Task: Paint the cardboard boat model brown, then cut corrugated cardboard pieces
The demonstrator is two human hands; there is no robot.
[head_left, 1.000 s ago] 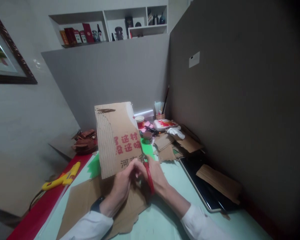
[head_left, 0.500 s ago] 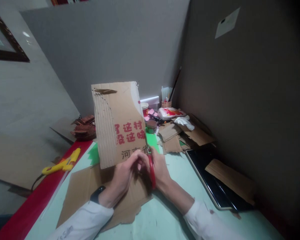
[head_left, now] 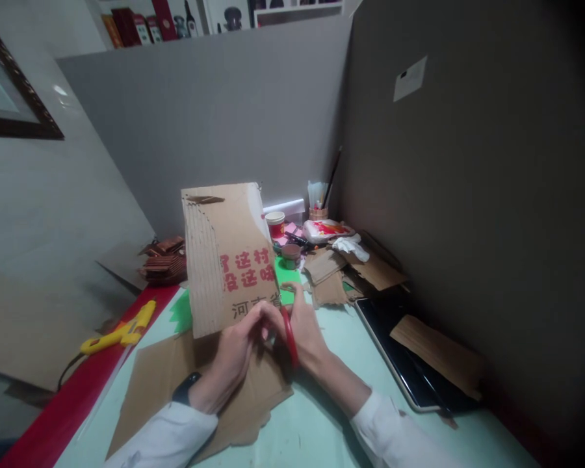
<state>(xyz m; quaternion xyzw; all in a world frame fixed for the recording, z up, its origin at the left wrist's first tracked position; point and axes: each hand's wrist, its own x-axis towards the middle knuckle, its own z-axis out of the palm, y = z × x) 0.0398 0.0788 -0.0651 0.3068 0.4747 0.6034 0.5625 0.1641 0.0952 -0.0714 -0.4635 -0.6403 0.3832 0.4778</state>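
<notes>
A cardboard piece (head_left: 241,227) with red and black printed characters stands upright before me. My left hand (head_left: 234,348) is closed on its lower edge. My right hand (head_left: 309,331) grips red-handled scissors (head_left: 289,338) at the sheet's lower right edge, its thumb pointing up. The blades are mostly hidden behind the hands and cardboard, so I cannot tell how far apart they are. Both hands meet at the fingers. Under them a larger brown cardboard sheet (head_left: 158,367) with a ragged edge lies on the pale green tabletop (head_left: 322,429).
A yellow glue gun (head_left: 127,330) lies at the left edge. On the right a black tablet-like slab (head_left: 385,354) carries a cardboard strip (head_left: 439,354). Cardboard scraps (head_left: 329,279), a red cup (head_left: 275,225) and a brush holder (head_left: 318,211) sit behind. Grey partitions (head_left: 214,117) enclose the back and right.
The head view has tilted up, showing shelves above the partition. Both hands keep their hold on the cardboard and scissors; the metal part of the scissors, seen before, is now hidden.
</notes>
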